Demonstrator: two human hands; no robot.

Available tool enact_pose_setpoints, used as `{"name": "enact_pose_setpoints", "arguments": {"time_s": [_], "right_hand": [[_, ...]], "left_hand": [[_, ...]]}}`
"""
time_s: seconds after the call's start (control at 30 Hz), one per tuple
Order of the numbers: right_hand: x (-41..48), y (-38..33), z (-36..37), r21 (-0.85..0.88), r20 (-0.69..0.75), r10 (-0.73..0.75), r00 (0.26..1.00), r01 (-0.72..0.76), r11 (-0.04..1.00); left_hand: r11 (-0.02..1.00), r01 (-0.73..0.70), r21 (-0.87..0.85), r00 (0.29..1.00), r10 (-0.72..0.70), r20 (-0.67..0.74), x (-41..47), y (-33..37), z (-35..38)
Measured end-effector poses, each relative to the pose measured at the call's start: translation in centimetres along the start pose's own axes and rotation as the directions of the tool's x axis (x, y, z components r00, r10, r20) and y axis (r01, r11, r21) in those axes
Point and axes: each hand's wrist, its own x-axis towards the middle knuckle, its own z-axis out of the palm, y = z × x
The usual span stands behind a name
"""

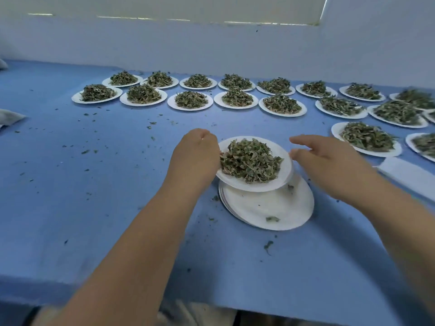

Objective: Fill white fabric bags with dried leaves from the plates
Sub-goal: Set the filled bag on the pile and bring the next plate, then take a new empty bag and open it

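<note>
Curled round the left rim of a plate (281, 152) heaped with dried leaves (249, 161), the left hand (195, 158) makes the working grip, its fingertips hidden beneath the plate. Opposite it, the right hand (329, 165) is spread and loose, with the thumb at the right rim and the fingers straight above it; I cannot tell whether it bears any weight. That plate hangs near the middle of the tabletop (94, 208), over the far part of a stack of empty plates (270, 208). Rows of full plates (170, 102) run along the far edge and round toward the right edge.

As I judge it, the step in hand is this: a fresh portion is picked up for bagging, and no bag is open under it. Next a bag must be fetched, perhaps the flat white cloth (409, 177) at the right edge, and its mouth held wide before tipping.

Being round, the plate has no long axis; its open face points up, tipped slightly toward the near edge, so leaves could slide that way
</note>
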Motion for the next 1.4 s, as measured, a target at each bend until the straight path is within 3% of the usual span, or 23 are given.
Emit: {"name": "enact_pose_setpoints", "arguments": {"time_s": [0.23, 0.33, 0.43, 0.57, 0.77, 0.83, 0.97, 1.07, 1.1, 1.17, 1.23, 1.3, 1.37, 1.4], "right_hand": [[-5.1, 1.6, -0.7, -0.179, -0.087, -0.028, 0.996, 0.012, 0.984], [-5.8, 1.9, -0.9, -0.204, -0.068, -0.02, 0.997, 0.005, 0.979], [-5.8, 3.0, -1.6, -0.228, -0.119, -0.023, 0.993, -0.005, 0.974], [-3.9, 7.5, -4.8, -0.342, -0.195, 0.063, 0.979, -0.128, 0.931], [-0.2, 11.0, -7.7, -0.61, -0.029, 0.245, 0.969, -0.211, 0.764], [0.7, 11.3, -7.8, -0.639, -0.042, 0.266, 0.963, -0.231, 0.734], [1.4, 11.5, -8.6, -0.708, -0.128, 0.22, 0.967, -0.244, 0.663], [1.3, 10.2, -9.3, -0.718, -0.231, 0.101, 0.968, -0.24, 0.654], [1.2, 9.5, -9.6, -0.696, -0.291, 0.022, 0.956, -0.228, 0.681], [0.7, 7.6, -10.1, -0.537, -0.445, -0.143, 0.884, -0.135, 0.833], [0.2, 5.1, -10.3, -0.19, -0.572, -0.18, 0.8, 0.084, 0.978], [0.3, 2.6, -9.8, 0.203, -0.594, -0.142, 0.792, 0.318, 0.926], [0.5, 0.7, -8.6, 0.531, -0.525, -0.093, 0.846, 0.411, 0.74], [0.7, 0.1, -8.0, 0.608, -0.498, -0.092, 0.862, 0.423, 0.672]], "left_hand": [[0.941, -0.129, 0.312, 0.984, 0.083, 0.157, -4.5, 0.5, 2.1], [0.875, -0.177, 0.451, 0.981, 0.122, 0.149, -5.5, 0.8, 2.6], [0.791, -0.274, 0.547, 0.96, 0.263, 0.101, -6.2, 2.0, 2.8], [0.751, -0.421, 0.509, 0.902, 0.409, 0.143, -7.2, 4.9, 5.5], [0.729, -0.55, 0.407, 0.823, 0.391, 0.412, -7.9, 8.1, 12.7], [0.715, -0.582, 0.387, 0.791, 0.388, 0.474, -7.7, 8.6, 14.3], [0.7, -0.623, 0.349, 0.756, 0.423, 0.5, -7.1, 9.6, 16.5], [0.751, -0.588, 0.299, 0.772, 0.411, 0.486, -6.1, 10.2, 17.3], [0.799, -0.542, 0.261, 0.79, 0.379, 0.482, -5.7, 10.5, 17.4], [0.925, -0.365, 0.102, 0.825, 0.271, 0.497, -4.5, 10.9, 17.3], [0.982, -0.16, -0.102, 0.82, 0.19, 0.54, -3.4, 11.5, 16.6], [0.955, -0.135, -0.265, 0.786, 0.266, 0.558, -2.1, 11.7, 15.6], [0.921, -0.244, -0.303, 0.795, 0.369, 0.482, -1.0, 11.9, 14.3], [0.914, -0.299, -0.274, 0.814, 0.394, 0.427, -0.6, 11.9, 13.6]]}}
